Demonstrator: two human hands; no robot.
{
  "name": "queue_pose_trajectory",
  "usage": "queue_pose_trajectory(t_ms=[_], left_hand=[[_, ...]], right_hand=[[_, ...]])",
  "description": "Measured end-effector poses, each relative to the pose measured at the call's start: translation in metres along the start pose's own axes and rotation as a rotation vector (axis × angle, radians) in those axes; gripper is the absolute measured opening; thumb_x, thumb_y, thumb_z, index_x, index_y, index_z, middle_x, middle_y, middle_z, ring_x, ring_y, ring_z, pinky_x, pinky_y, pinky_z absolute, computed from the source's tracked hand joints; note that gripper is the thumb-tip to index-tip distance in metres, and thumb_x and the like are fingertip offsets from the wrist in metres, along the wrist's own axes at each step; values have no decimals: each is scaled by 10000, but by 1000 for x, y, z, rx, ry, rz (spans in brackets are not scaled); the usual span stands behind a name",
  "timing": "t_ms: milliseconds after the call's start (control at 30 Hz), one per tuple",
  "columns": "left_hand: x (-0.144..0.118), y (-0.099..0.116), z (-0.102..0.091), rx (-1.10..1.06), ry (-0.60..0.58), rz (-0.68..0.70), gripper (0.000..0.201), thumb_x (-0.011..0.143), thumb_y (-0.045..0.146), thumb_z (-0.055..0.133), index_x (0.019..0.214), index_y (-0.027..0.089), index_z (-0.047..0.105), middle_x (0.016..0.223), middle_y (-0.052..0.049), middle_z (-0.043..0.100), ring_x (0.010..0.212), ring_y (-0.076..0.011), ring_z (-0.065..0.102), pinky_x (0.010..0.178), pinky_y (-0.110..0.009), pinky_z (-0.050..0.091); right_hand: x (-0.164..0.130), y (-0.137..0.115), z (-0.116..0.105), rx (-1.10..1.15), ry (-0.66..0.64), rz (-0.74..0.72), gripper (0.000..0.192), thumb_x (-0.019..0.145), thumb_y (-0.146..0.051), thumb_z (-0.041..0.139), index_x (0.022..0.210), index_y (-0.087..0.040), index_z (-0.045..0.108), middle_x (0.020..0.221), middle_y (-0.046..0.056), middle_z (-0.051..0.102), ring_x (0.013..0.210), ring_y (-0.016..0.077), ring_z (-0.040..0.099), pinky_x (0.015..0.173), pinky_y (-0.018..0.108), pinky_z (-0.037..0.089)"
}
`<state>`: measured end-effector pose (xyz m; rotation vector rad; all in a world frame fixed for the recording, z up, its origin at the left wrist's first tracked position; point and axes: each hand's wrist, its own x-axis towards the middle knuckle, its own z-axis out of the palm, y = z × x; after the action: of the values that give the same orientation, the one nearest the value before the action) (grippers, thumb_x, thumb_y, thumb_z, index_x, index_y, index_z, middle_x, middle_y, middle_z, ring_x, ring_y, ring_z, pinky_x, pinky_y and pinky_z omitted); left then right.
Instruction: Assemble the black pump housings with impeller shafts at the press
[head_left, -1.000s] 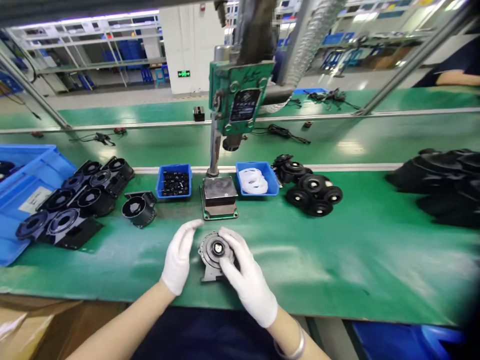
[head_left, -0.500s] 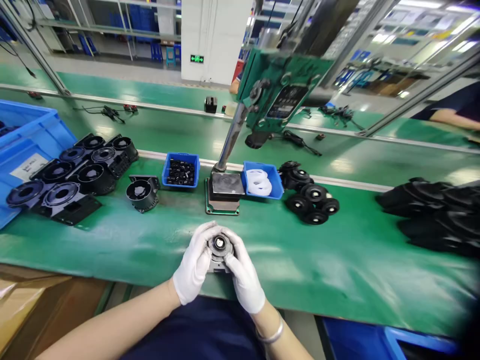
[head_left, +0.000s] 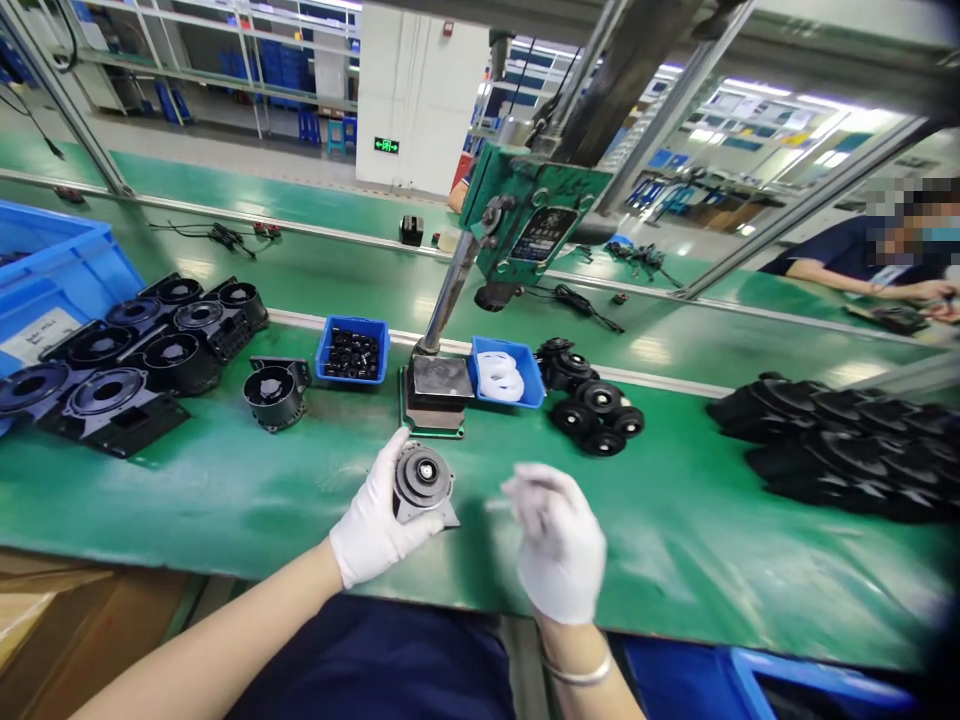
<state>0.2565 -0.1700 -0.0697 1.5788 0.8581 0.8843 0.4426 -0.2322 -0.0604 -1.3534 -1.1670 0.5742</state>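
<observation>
My gloved left hand point(head_left: 375, 530) grips a dark grey blower fan housing point(head_left: 421, 482) by its left side, with the thumb along its lower edge. A round hub with a light centre shows on the housing's top. To the right, over the green mat, is my gloved right hand point(head_left: 561, 550), apart from the housing. Its fingers are smeared by motion, so whether anything is in them cannot be made out. Just beyond the housing stands the metal base point(head_left: 441, 378) of a green hand press point(head_left: 525, 215).
A blue bin of small black parts point(head_left: 352, 350) and a blue bin of white rings point(head_left: 506, 372) flank the press. Black wheels point(head_left: 602, 398) lie right of it. Blower housings point(head_left: 105, 390) stand left, more black parts point(head_left: 847, 440) far right. Another person point(head_left: 862, 255) sits across.
My right hand has let go of the blower fan housing and moved right. My left hand keeps hold of the housing, which is now turned and more exposed. The camera view has shifted slightly.
</observation>
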Motion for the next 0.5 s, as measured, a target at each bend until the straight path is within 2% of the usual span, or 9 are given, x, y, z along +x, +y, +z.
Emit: queue_pose_trajectory(t_ms=[67, 133, 200, 233, 300, 367, 433, 500], left_hand=[[1, -1, 2, -27, -17, -2, 978, 765, 366, 719, 1498, 158, 105, 1473, -181, 376, 1376, -304, 391, 1179, -490, 275], [2, -1, 4, -30, -18, -10, 987, 766, 351, 717, 1500, 160, 85, 1481, -181, 371, 1377, -301, 393, 1177, -484, 285], [2, -2, 5, 3, -20, -12, 995, 756, 343, 727, 1500, 162, 92, 1475, -178, 380, 1379, -304, 387, 1182, -489, 271], [2, -2, 5, 22, -22, -12, 995, 750, 344, 731, 1499, 162, 102, 1470, -176, 385, 1380, -308, 383, 1185, -495, 261], [3, -2, 3, 43, -38, -23, 978, 752, 360, 726, 1497, 164, 124, 1475, -174, 379, 1384, -314, 373, 1189, -502, 247], [5, -1, 1, 47, -67, -45, 965, 766, 384, 715, 1500, 172, 126, 1485, -169, 370, 1390, -312, 366, 1192, -503, 235], [9, -1, -1, 55, -113, -69, 968, 772, 400, 714, 1505, 189, 117, 1485, -158, 378, 1387, -307, 373, 1194, -504, 226], [13, -2, -3, 61, -165, -74, 980, 771, 408, 715, 1509, 198, 105, 1480, -152, 389, 1383, -305, 382, 1194, -507, 224]], right_hand=[[6, -2, 15, 61, -101, 28, 447, 945, -412, 493, 1359, -244, 483, 1168, 108, 665, 1053, 263, 639, 838, 411, 550], [6, -2, 23, 49, -152, 21, 398, 909, -402, 560, 1265, -225, 576, 1136, 108, 678, 1057, 266, 631, 856, 404, 543], [3, 1, 15, 32, -17, 22, 242, 948, -381, 498, 1000, -213, 663, 803, 68, 687, 742, 217, 655, 659, 344, 551], [3, 2, 5, 26, 61, 35, 268, 973, -373, 447, 903, -216, 653, 632, 24, 611, 564, 185, 588, 535, 309, 507], [13, 5, -18, -27, 145, 47, 300, 997, -366, 387, 898, -218, 628, 491, -39, 464, 404, 152, 447, 426, 280, 418], [39, 4, -39, -237, 151, -17, 239, 972, -357, 447, 1022, -207, 625, 563, -21, 537, 481, 170, 523, 501, 295, 469], [78, 2, -50, -605, 121, -189, 254, 948, -331, 476, 1099, -191, 624, 816, 62, 669, 746, 220, 637, 723, 357, 527], [123, 1, -54, -1014, -8, -363, 294, 961, -286, 421, 1125, -176, 640, 1067, 130, 672, 1007, 269, 609, 905, 412, 477]])
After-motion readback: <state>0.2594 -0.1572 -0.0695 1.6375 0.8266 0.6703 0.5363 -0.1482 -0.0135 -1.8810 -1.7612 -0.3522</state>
